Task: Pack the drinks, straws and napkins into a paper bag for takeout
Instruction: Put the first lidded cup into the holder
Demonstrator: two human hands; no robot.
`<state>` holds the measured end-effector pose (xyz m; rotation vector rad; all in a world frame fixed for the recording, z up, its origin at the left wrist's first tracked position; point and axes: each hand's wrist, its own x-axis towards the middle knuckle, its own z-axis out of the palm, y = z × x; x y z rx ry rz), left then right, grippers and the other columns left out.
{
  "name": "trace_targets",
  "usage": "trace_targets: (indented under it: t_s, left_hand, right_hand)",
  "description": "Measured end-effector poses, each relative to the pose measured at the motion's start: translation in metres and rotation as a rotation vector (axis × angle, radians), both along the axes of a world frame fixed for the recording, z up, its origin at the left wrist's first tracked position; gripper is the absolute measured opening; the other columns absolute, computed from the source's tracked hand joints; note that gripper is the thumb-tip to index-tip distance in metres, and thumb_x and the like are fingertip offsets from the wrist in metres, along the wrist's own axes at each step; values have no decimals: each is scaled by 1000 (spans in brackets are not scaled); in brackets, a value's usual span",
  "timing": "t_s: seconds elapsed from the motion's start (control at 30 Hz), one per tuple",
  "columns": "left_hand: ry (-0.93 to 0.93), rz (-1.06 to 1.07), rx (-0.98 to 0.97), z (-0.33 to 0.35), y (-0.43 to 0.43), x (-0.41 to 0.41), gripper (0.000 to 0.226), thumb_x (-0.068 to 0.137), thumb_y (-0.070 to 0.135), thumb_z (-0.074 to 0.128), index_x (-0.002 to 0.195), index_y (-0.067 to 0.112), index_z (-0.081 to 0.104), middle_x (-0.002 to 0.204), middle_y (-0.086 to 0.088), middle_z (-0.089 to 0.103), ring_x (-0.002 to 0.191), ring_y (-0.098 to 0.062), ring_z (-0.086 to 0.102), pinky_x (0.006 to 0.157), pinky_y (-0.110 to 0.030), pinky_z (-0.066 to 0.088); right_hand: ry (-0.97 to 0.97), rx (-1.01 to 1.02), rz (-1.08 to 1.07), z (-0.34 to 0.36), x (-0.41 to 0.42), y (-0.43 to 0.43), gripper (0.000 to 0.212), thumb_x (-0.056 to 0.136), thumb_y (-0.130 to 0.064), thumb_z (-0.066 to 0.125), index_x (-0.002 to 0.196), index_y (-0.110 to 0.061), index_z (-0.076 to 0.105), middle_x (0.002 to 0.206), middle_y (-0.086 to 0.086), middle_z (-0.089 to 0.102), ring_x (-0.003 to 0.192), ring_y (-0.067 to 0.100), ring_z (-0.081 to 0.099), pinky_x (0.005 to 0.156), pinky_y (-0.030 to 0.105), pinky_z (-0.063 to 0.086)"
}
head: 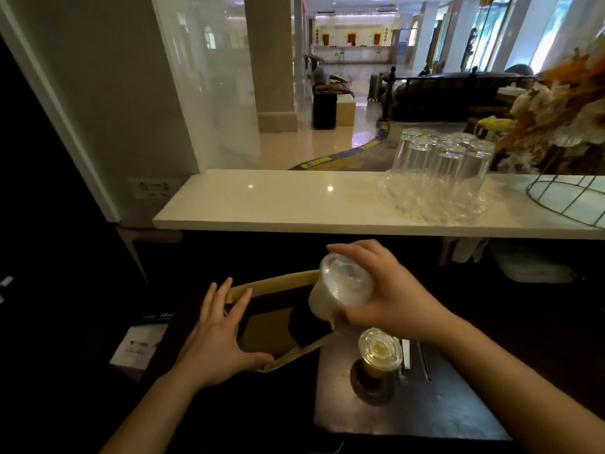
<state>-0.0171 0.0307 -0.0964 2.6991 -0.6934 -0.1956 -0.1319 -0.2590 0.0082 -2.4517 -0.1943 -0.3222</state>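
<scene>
The left hand (216, 342) presses flat against the open paper bag's (278, 358) left rim, fingers spread and gripping nothing. Over the bag's mouth, the right hand (389, 290) has its fingers wrapped around a tilted, lidded milky drink (340, 290). Just right, a lidded amber drink (379, 355) stands on the dark table (458, 411), beside wrapped straws (406, 353).

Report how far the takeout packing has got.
Done: the paper bag stands open, and as far as its dark inside shows, nothing is packed yet. In hand: the left hand holds the bag's mouth open while the right hand tilts the milky drink over it. Left: the amber drink and the straws beside it still sit on the counter. Napkins are not clearly visible.
</scene>
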Motion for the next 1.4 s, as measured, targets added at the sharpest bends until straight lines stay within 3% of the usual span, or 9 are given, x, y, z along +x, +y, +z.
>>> trace_targets:
  t_s: [0.13, 0.37, 0.67, 0.87, 1.07, 1.17, 1.23, 1.33, 1.4]
  left_hand:
    - [64, -16, -7, 11, -1, 0, 134, 43, 91, 60, 151, 44, -3, 153, 20, -35, 138, -8, -38, 115, -55, 21]
    - [116, -32, 7, 15, 1, 11, 133, 49, 80, 70, 152, 40, -4, 156, 13, -33, 141, -15, -35, 117, -54, 19]
    - [63, -81, 26, 6, -1, 21, 135, 47, 84, 65, 151, 39, -8, 153, 16, -38, 139, -15, -39, 114, -54, 24]
    - [54, -57, 52, 4, -8, 22, 137, 44, 87, 63, 150, 41, -9, 150, 19, -41, 136, -12, -42, 114, -55, 22]
    - [28, -20, 54, -7, -4, 29, 136, 39, 95, 58, 145, 50, -15, 145, 26, -45, 132, -4, -45, 113, -56, 20]
    - [-30, -10, 45, -14, -1, 28, 132, 37, 100, 51, 139, 58, -22, 146, 26, -44, 133, -5, -44, 112, -55, 19]
    - [-62, -6, 30, -18, 2, 27, 128, 38, 101, 49, 136, 61, -23, 148, 25, -42, 135, -6, -42, 111, -55, 19]
    - [-113, -12, 27, -21, 7, 25, 127, 42, 100, 47, 141, 57, -19, 151, 22, -39, 138, -8, -39, 111, -53, 20]
    - [-132, -10, 21, -21, 10, 23, 128, 43, 100, 47, 144, 53, -16, 152, 21, -38, 139, -9, -37, 112, -49, 19]
  right_hand:
    - [102, -153, 158, -17, 37, 54, 87, 62, -51, 80, 139, -44, 41, 128, -9, 43, 116, 14, 45, 96, 31, 46]
    - [275, -430, 83, -83, 98, 94, 86, 62, -60, 74, 138, -40, 37, 123, 0, 45, 115, 26, 46, 82, 40, 45]
    - [528, -676, 126, -119, 154, 129, 87, 66, -46, 82, 138, -18, 43, 127, 13, 58, 115, 34, 56, 90, 49, 53]
    - [545, -884, 242, -143, 174, 131, 91, 82, -40, 72, 153, -19, 20, 159, 12, 24, 145, 35, 21, 116, 54, 27]
    - [613, -776, 242, -150, 173, 130, 88, 93, -37, 59, 156, -19, 0, 163, 13, 10, 149, 34, 11, 120, 51, 13]
    - [650, -720, 241, -147, 171, 129, 84, 93, -38, 58, 156, -21, 4, 162, 13, 12, 149, 35, 11, 120, 51, 14]
    - [674, -653, 242, -136, 167, 129, 78, 92, -37, 60, 154, -19, 16, 157, 15, 26, 144, 36, 24, 117, 50, 24]
    - [593, -584, 287, -102, 153, 128, 50, 91, -31, 62, 136, -12, 49, 130, 15, 58, 120, 36, 55, 100, 48, 46]
    - [432, -473, 269, -76, 136, 121, 35, 91, -30, 61, 120, -12, 62, 112, 12, 68, 103, 31, 64, 88, 46, 53]
